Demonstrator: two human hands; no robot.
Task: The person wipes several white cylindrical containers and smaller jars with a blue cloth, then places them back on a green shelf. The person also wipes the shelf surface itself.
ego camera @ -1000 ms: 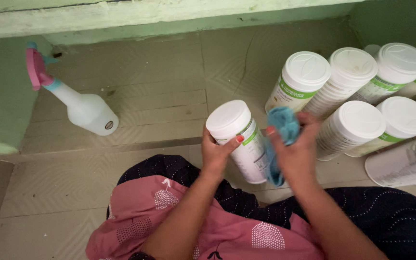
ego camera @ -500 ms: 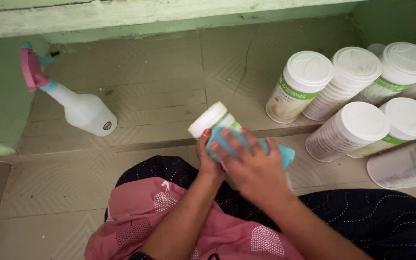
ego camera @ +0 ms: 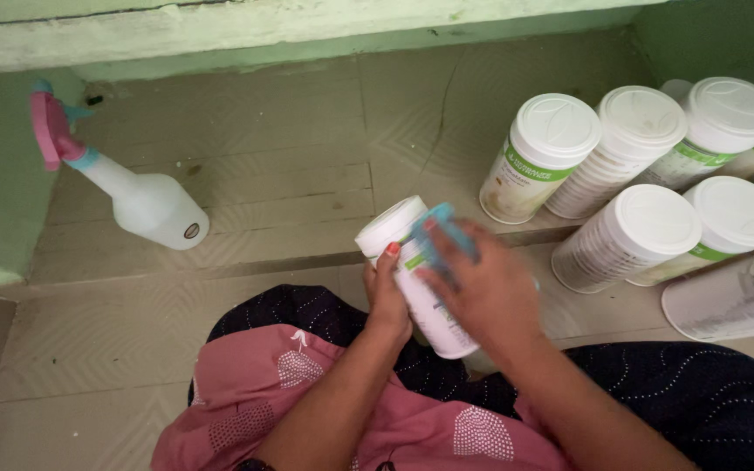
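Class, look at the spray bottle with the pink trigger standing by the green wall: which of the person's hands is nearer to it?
Left. The left hand grips the white canister, on the side facing the spray bottle. The right hand presses a blue cloth on the canister's far side.

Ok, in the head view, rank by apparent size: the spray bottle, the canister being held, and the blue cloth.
1. Spray bottle and held canister look about alike; the canister is nearer the camera and partly covered, so I won't rank them.
2. Blue cloth, smallest, mostly hidden under the right hand.
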